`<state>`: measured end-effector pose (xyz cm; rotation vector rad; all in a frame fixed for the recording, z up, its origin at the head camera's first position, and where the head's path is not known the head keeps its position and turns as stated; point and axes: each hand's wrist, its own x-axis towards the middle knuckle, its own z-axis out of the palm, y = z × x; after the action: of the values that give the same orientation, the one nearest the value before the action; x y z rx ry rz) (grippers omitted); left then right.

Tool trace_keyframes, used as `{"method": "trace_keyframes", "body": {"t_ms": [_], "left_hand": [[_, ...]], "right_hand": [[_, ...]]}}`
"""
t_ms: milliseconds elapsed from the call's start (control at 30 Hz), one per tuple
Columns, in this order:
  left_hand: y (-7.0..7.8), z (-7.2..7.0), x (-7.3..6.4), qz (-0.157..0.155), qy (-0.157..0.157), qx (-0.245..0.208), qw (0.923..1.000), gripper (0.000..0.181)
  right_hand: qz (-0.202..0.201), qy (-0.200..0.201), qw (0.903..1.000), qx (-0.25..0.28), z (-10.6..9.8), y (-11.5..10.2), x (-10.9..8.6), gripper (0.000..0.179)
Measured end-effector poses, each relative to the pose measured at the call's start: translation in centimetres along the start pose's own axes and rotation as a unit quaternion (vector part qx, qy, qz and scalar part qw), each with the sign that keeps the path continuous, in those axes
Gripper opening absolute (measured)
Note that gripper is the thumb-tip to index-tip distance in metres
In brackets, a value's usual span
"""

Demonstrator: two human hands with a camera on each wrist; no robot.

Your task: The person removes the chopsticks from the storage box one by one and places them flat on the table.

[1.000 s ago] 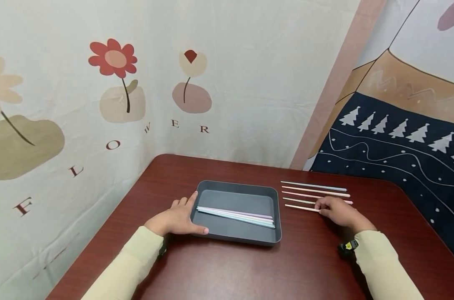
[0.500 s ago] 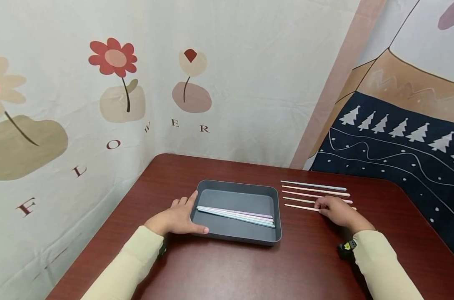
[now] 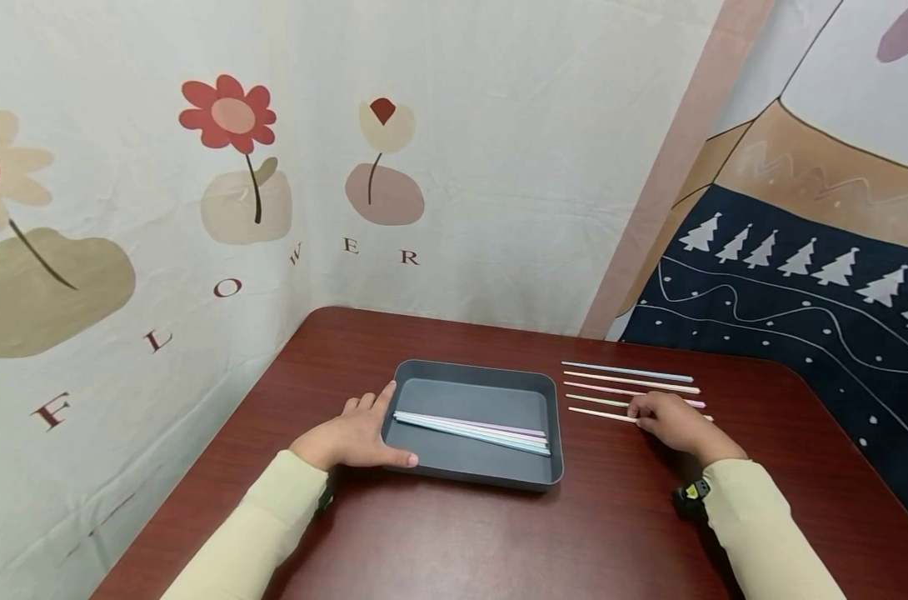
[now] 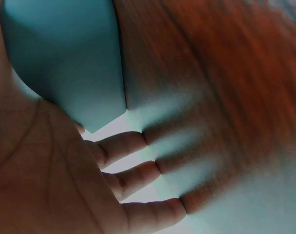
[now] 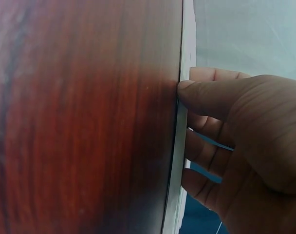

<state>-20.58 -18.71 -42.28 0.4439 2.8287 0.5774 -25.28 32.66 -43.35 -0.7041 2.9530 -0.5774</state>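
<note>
Spread around the left end of a dark grey tray [image 3: 461, 392] is my left hand [image 3: 356, 432], its fingers along the side and thumb at the front rim. In the left wrist view the tray's corner [image 4: 75, 73] sits against the palm, the straight fingers reaching past it to the table. Several pale chopsticks [image 3: 469, 433] lie together inside the tray. Right of it, my right hand [image 3: 675, 425] pinches the nearest chopstick [image 3: 600, 414] of a row, low at the table. The right wrist view has the thumb [image 5: 211, 97] pressed on that chopstick's side, fingers opposite.
Beyond the held one, more chopsticks lie side by side, among them a blue one [image 3: 626, 372] and a cream one [image 3: 630, 382]. A red-brown wooden table [image 3: 484, 542] carries everything. A flower-printed cloth [image 3: 499, 167] hangs behind, and a dark tree-patterned cloth [image 3: 784, 317] stands at the right.
My right hand has shifted very slightly left along the nearest chopstick, and the neighbouring chopstick's right end shows past the hand. The left hand and the tray stay in place.
</note>
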Motion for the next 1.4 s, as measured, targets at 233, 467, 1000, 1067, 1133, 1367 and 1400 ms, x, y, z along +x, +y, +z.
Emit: {"method": "trace_keyframes", "body": {"t_ms": [233,467,1000,1067,1133,1367,1400], "left_hand": [[0.0,0.0,0.1,0.002,0.0,0.005,1.0,0.135],[0.1,0.0,0.0,-0.002,-0.001,0.002,1.0,0.135],[0.2,0.0,0.0,-0.007,-0.003,0.003,1.0,0.134],[0.2,0.1,-0.1,-0.009,-0.005,0.002,0.9999,0.134],[0.1,0.1,-0.1,-0.011,-0.005,0.002,0.9999,0.134],[0.1,0.1,-0.1,-0.013,-0.008,0.008,0.9999,0.135],[0.1,0.1,-0.1,-0.012,-0.008,0.008,0.9999,0.135]], "right_hand": [[0.0,-0.006,1.0,0.004,-0.3,-0.2,-0.1,0.018],[0.008,-0.01,0.9997,0.022,-1.7,-1.5,0.6,0.01],[-0.038,0.02,0.9946,0.095,-1.5,-9.6,6.4,0.01],[-0.046,0.016,0.9932,0.106,-1.1,-10.8,7.2,0.01],[-0.05,0.008,0.9919,0.117,-0.7,-12.0,8.0,0.01],[-0.07,-0.025,0.9886,0.131,0.8,-15.0,10.2,0.014],[-0.072,-0.031,0.9883,0.131,1.0,-15.4,10.4,0.014]]}}
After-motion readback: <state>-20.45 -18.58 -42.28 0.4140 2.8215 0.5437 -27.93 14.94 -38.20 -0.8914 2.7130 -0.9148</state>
